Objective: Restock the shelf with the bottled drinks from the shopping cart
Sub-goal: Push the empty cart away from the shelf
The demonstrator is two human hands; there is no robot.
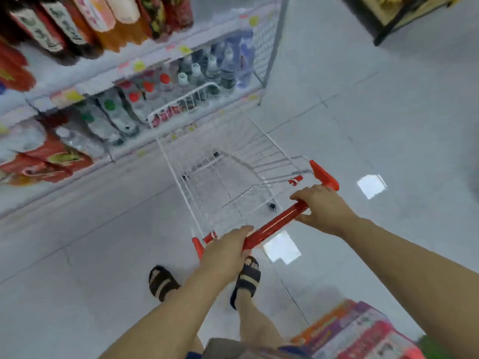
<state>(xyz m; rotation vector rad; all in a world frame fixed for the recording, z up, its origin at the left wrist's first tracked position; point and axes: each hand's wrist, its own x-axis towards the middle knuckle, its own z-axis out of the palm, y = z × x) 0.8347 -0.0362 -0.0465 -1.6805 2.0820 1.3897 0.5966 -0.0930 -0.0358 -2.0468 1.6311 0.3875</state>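
Observation:
A white wire shopping cart [178, 174] with a red handle bar [277, 222] stands in front of me, its basket showing no bottles. My left hand [228, 251] grips the bar's near end and my right hand [324, 208] grips its far end. The white shelf [77, 81] runs along the left, packed with bottled drinks: clear water bottles [220, 66] with pale caps, bottles with red caps [149, 86] and green caps [110, 104], and dark and orange drinks [77, 24] on the upper level. The cart's front reaches the shelf's lower level.
Grey tiled floor [363, 120] lies open to the right. A dark-framed display stand [404, 19] sits at the top right. Colourful packaged goods [360, 332] are at the bottom right. My sandalled feet [246, 278] stand behind the cart handle.

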